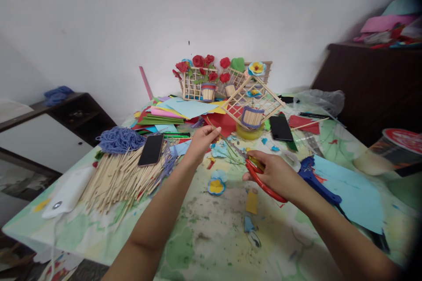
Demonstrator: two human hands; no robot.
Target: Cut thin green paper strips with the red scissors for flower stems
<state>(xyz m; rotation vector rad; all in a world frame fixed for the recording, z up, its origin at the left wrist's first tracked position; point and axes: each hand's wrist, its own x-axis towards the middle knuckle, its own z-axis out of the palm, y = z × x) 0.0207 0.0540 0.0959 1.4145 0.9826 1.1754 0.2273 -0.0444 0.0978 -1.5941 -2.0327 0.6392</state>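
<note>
My left hand [205, 139] is closed in a pinch on a thin green stem [227, 142], which slants down toward the right. My right hand [268, 171] is wrapped round long-nosed pliers [265, 184] with red and yellow handles. Their grey jaws point left, close to the stem; whether they touch it I cannot tell. Below the hands lies a blue and yellow paper flower [216, 186]. Beyond them, a diamond-shaped stick lattice [234, 96] with a small stick pot [252, 117] and blue-yellow flowers rests on a yellow roll [249, 131].
On the left are bamboo sticks [108, 180], purple yarn [120, 139], a phone [151, 150] and a white device [68, 192]. Finished red-flower lattices [199, 81] and coloured paper [187, 106] stand behind. A second phone [280, 127], blue glue gun [313, 180] and blue sheet [352, 193] lie right.
</note>
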